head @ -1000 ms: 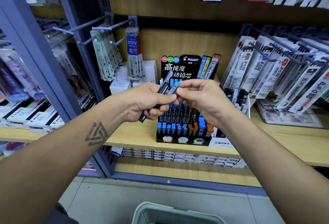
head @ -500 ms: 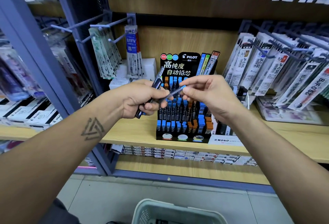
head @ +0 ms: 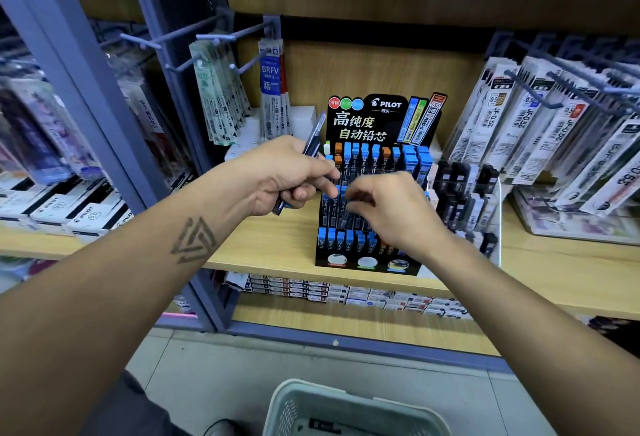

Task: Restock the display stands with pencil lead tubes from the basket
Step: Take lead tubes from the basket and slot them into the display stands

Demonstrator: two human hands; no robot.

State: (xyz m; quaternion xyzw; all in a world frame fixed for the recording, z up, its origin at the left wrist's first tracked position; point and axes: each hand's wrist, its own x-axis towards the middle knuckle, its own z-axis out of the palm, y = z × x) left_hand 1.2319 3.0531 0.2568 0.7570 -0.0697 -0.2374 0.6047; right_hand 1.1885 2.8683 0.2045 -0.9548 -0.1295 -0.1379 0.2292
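A black tiered display stand (head: 367, 262) with blue- and orange-capped pencil lead tubes stands on the wooden shelf. My left hand (head: 280, 176) grips a small bunch of dark lead tubes (head: 314, 137) just left of the stand. My right hand (head: 391, 210) is lowered over the stand's middle rows, its curled fingers pinching one blue-capped tube (head: 337, 193) at a slot; motion blur hides the fingertips. A pale green basket (head: 287, 404) sits on the floor below, with a dark packet inside.
A clear stand of black tubes (head: 464, 200) sits right of the display. Refill packs hang on hooks at left (head: 221, 96) and right (head: 540, 130). The wooden shelf (head: 277, 248) has a blue upright post (head: 79, 89) at left; boxed stock lies on the shelf below.
My right hand drew one tube from the bunch in my left hand and carried it down into the stand's middle rows. My left hand stayed beside the stand, still holding tubes.
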